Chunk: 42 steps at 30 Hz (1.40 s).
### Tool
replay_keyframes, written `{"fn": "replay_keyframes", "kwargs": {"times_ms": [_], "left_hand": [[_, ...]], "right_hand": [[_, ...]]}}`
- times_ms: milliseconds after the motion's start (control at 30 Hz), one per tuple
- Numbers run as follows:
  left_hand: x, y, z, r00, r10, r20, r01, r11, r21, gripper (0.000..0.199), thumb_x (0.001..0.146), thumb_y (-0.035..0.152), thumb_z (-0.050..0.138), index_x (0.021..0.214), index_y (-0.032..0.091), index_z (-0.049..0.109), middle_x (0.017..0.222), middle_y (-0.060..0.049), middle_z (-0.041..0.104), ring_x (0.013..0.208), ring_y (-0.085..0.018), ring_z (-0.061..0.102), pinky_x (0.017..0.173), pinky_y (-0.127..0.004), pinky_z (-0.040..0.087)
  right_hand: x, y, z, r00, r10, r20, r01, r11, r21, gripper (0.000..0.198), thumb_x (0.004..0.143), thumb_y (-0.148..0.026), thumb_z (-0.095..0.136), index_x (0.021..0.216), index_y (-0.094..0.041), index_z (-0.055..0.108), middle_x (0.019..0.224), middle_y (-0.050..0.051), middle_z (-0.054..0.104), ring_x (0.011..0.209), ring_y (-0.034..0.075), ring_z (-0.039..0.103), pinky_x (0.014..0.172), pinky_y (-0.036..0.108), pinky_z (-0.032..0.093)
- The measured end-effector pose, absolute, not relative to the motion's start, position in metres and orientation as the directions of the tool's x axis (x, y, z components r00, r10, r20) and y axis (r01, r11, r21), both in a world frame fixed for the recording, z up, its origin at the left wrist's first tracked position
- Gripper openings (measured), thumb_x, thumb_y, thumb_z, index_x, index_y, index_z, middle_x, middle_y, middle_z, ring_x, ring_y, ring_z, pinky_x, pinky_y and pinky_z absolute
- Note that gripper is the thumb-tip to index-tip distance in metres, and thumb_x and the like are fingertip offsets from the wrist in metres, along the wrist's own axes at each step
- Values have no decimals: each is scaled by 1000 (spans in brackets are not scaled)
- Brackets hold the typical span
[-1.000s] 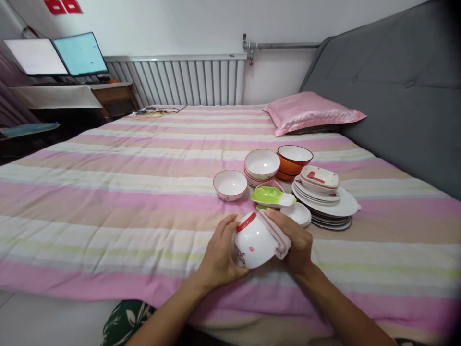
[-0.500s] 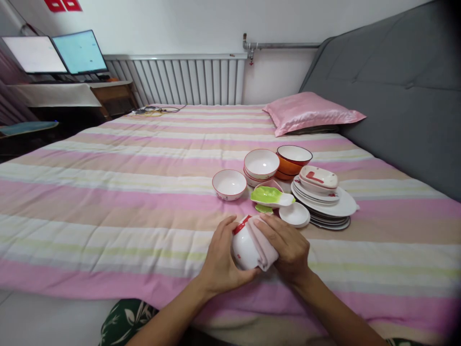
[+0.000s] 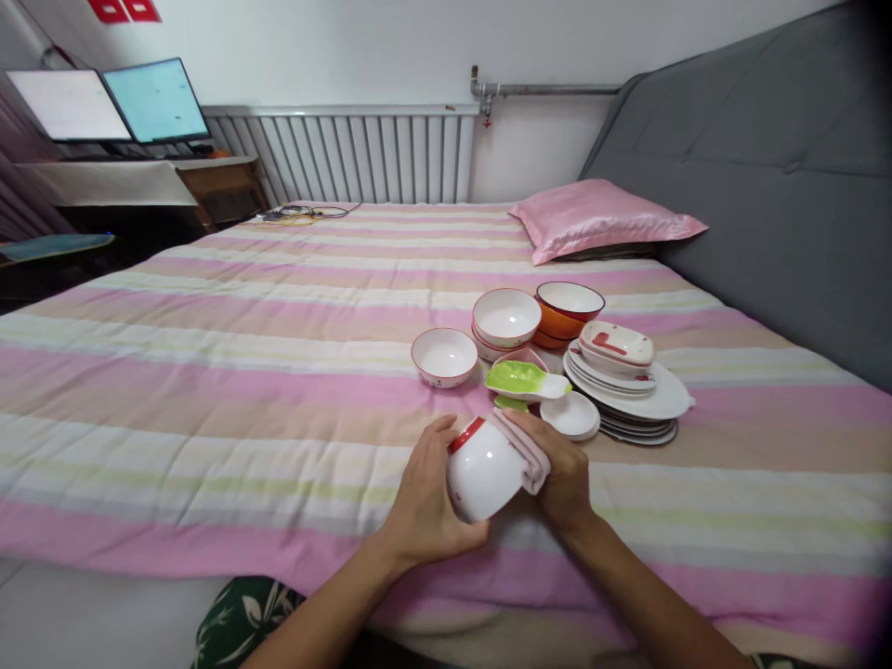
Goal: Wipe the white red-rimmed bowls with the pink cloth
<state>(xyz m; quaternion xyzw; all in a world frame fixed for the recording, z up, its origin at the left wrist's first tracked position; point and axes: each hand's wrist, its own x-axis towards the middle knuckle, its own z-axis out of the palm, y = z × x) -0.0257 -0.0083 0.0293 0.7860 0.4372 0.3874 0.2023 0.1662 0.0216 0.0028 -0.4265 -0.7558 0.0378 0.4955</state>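
Observation:
A white bowl with a red band is tilted on its side above the near part of the bed. My left hand grips it from the left, thumb below and fingers above. On the right, my right hand holds a folded pale pink cloth against the bowl's side. Just beyond lie a green-and-white leaf-shaped dish and a small white dish. A single red-rimmed bowl stands to their left.
Stacked red-rimmed bowls and orange bowls stand farther back. Stacked plates with rectangular dishes on top are at right. A pink pillow lies by the grey headboard; cables lie at the bed's far edge.
My right hand and the cloth have shifted slightly right and up along the bowl, baring more of its white side. My left hand keeps its hold; the other dishes have not moved.

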Motion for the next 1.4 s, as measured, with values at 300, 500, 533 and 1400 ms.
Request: {"fn": "replay_keyframes", "kwargs": {"times_ms": [300, 500, 533, 1400], "left_hand": [[-29, -7, 33, 339, 854, 395, 499, -519, 694, 87, 49, 17, 68, 126, 21, 29, 131, -16, 37, 127, -38, 36, 101, -54, 35], [-32, -7, 33, 355, 835, 420, 466, -547, 695, 90, 48, 16, 69, 128, 21, 29, 132, -16, 37, 128, -37, 36, 102, -53, 35], [-32, -7, 32, 362, 827, 431, 463, -561, 686, 90, 48, 16, 69, 128, 20, 29, 133, -17, 36, 129, -38, 34, 103, -54, 34], [-23, -8, 32, 298, 882, 366, 451, -468, 760, 82, 51, 18, 69, 125, 17, 33, 129, -16, 40, 123, -33, 41, 102, -48, 36]], "right_hand": [[166, 29, -9, -85, 809, 581, 460, 550, -698, 40, 78, -19, 54, 117, -20, 60, 116, 8, 65, 105, 25, 62, 91, 38, 50], [165, 27, -10, -58, 817, 574, 450, 535, -715, 40, 79, -20, 55, 119, -21, 60, 113, 7, 67, 102, 25, 64, 87, 36, 52], [165, 26, -8, -44, 799, 600, 470, 546, -693, 39, 80, -20, 55, 119, -21, 60, 112, 7, 67, 100, 24, 64, 86, 36, 53], [164, 20, 1, -91, 768, 634, 539, 574, -617, 40, 81, -27, 54, 119, -20, 58, 114, 9, 65, 103, 25, 61, 89, 37, 48]]}}
